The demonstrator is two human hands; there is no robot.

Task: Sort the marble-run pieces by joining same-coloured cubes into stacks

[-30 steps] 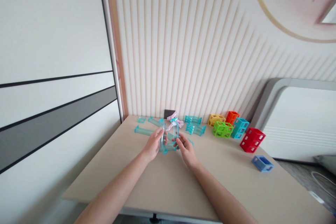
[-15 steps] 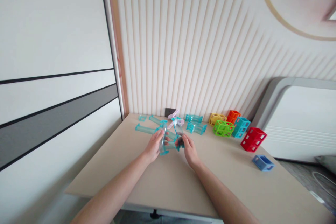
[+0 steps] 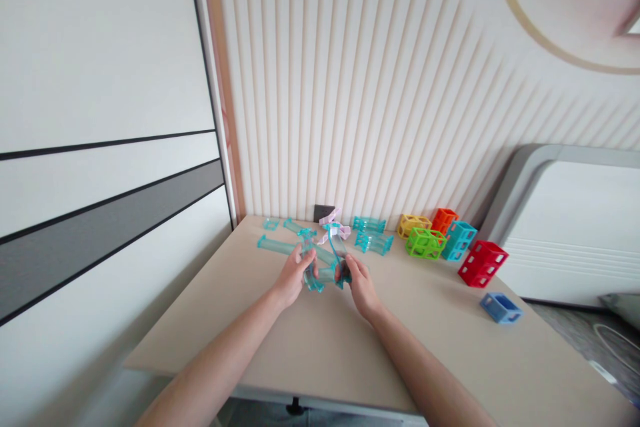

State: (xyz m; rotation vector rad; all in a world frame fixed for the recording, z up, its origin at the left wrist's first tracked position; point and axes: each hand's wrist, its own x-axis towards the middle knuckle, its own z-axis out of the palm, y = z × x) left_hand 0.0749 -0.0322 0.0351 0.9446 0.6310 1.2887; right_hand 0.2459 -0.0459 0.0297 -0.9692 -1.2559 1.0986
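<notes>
Over the middle of the table [image 3: 225, 307], my left hand [image 3: 291, 279] is closed around a see-through teal plastic track piece [image 3: 307, 245], thumb on its near face. My right hand [image 3: 362, 285] grips a second see-through track piece [image 3: 336, 240] with a teal rim, held upright by its lower end. The two pieces stand side by side with a small gap at their tops; whether they touch lower down I cannot tell. Behind them lie more teal track pieces [image 3: 275, 246] and a pale pink part [image 3: 343, 231], partly covered.
Teal connected pieces [image 3: 374, 243] lie at the back. To the right stand yellow [image 3: 413, 225], green [image 3: 425, 243], orange [image 3: 444, 221], turquoise [image 3: 459, 241], red [image 3: 483, 263] and blue [image 3: 501, 308] open-frame blocks. A ribbed wall [image 3: 320, 80] rises behind the table.
The track piece in my left hand has turned, showing its face less broadly, and my left thumb has shifted on it. My right hand and its piece look nearly the same.
</notes>
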